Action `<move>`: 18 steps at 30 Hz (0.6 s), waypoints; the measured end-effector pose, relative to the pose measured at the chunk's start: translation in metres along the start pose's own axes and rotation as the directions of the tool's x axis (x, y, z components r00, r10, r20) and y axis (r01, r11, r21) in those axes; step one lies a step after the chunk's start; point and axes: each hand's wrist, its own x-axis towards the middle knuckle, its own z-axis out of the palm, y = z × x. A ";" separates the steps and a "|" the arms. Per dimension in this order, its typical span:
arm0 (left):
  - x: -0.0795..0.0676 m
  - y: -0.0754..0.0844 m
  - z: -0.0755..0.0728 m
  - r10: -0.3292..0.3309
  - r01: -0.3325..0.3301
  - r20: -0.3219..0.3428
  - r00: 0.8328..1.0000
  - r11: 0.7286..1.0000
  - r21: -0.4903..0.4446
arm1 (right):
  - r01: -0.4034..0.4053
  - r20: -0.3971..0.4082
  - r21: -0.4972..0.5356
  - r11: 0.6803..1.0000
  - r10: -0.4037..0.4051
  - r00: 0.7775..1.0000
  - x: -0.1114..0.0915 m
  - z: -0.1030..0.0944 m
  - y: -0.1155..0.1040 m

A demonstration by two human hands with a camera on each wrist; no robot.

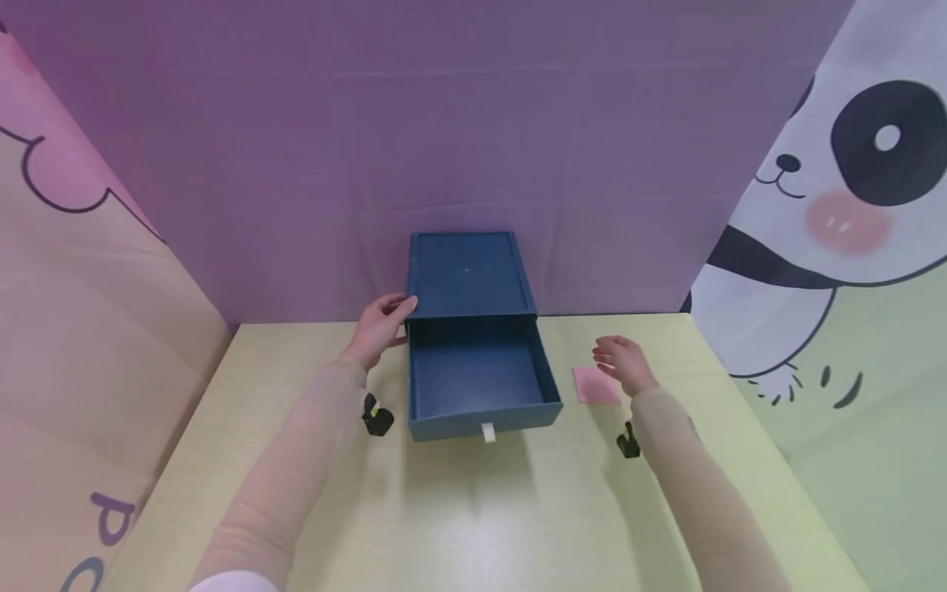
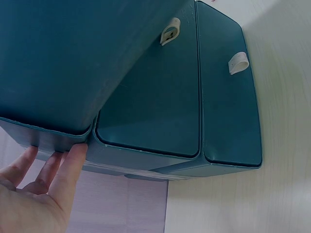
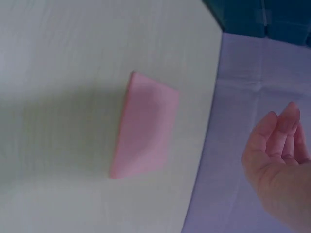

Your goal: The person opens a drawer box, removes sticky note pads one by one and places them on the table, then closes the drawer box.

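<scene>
Purple cloth [image 1: 473, 148] backs pale table [image 1: 473, 526]. Three-drawer cabinet [image 1: 469, 275] at table's back edge, top drawer [image 1: 451, 428] pulled out. Left hand [image 1: 376, 329], fingers spread, touches cabinet's left side; step looks like steadying it. Right hand [image 1: 625, 362], fingers relaxed, holding nothing, near pink pad [image 1: 592, 388] toward table's back right corner. Next move likely calls for pinching pad.

The left wall covering [image 1: 81, 345] bears a purple letter [image 1: 113, 520], p or d, above a cut-off bluish letter [image 1: 92, 562].
</scene>
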 end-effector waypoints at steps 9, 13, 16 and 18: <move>0.001 0.000 -0.001 0.005 -0.005 0.003 1.000 1.000 0.003 | 0.109 0.065 0.225 0.968 -0.126 0.990 -0.009 0.009 -0.029; 0.000 0.000 -0.001 0.009 -0.009 -0.001 1.000 1.000 0.004 | 0.133 0.112 0.312 0.941 -0.176 0.978 -0.016 0.018 -0.050; 0.001 -0.001 -0.001 0.004 -0.004 0.000 1.000 1.000 0.004 | 0.147 0.157 0.339 0.929 -0.210 0.965 -0.022 0.025 -0.065; 0.001 -0.001 -0.001 0.004 -0.004 0.000 1.000 1.000 0.001 | 0.150 0.207 0.331 0.932 -0.227 0.952 -0.026 0.030 -0.073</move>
